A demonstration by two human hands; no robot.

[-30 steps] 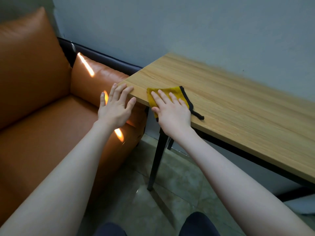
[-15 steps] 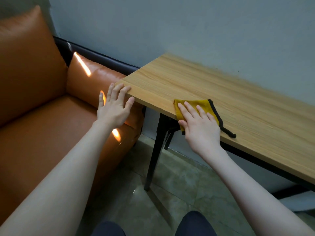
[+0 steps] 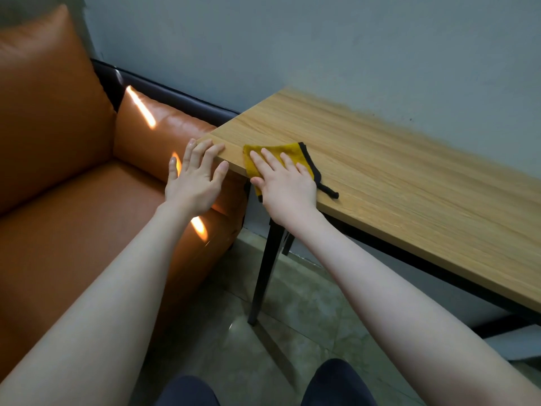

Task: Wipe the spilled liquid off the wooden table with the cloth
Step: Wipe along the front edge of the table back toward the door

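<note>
A yellow cloth (image 3: 294, 152) with a black edge and a black loop lies flat on the wooden table (image 3: 395, 171), near its front left corner. My right hand (image 3: 285, 186) presses flat on the cloth with straight fingers, covering most of it. My left hand (image 3: 194, 180) is spread open, fingertips resting on the table's left corner edge. No liquid is visible on the wood.
An orange leather sofa (image 3: 73, 186) stands directly left of the table, its armrest touching the corner. A grey wall (image 3: 322, 48) runs behind the table. A black table leg (image 3: 265, 273) goes down to the tiled floor. My knees show at the bottom.
My right hand has slid the cloth back left along the front edge toward the corner, after moving it right half a second ago. The left hand stays at the corner.
</note>
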